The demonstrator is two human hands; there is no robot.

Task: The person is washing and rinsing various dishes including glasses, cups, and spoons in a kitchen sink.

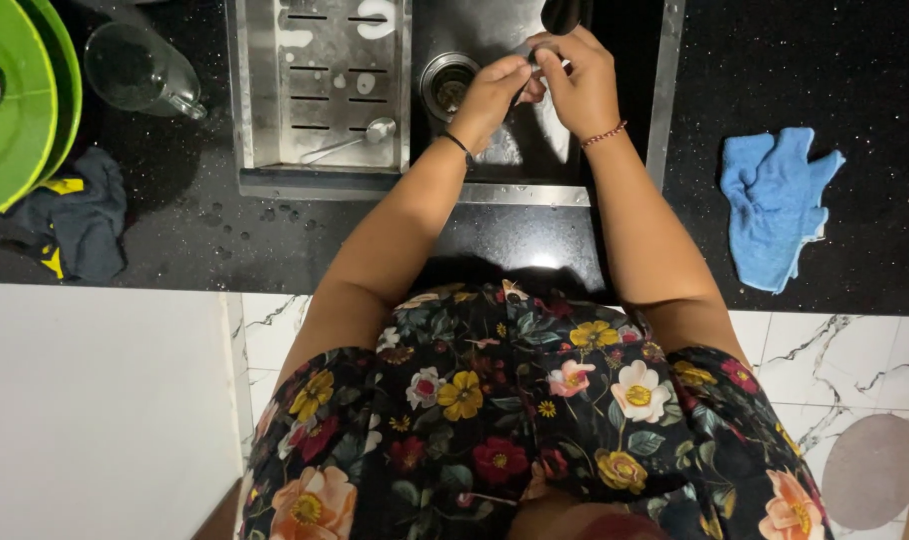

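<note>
While both hands meet over the steel sink (pixel 665 90), the left hand (pixel 490 95) and the right hand (pixel 575 85) close together on a small item pinched between the fingertips; the item is too hidden to identify. A dark rounded object (pixel 561 14) hangs just above the right hand at the frame's top edge. The round drain (pixel 447 82) sits just left of the left hand. A perforated steel tray (pixel 320 85) fills the sink's left part, with a metal spoon (pixel 350 143) lying on it. On the black counter (pixel 855 60), a blue cloth (pixel 775 205) lies well right of the sink. To the left stand a clear glass jug (pixel 140 70), tipped on its side, green plates (pixel 20 110) and a dark cloth (pixel 75 215).
</note>
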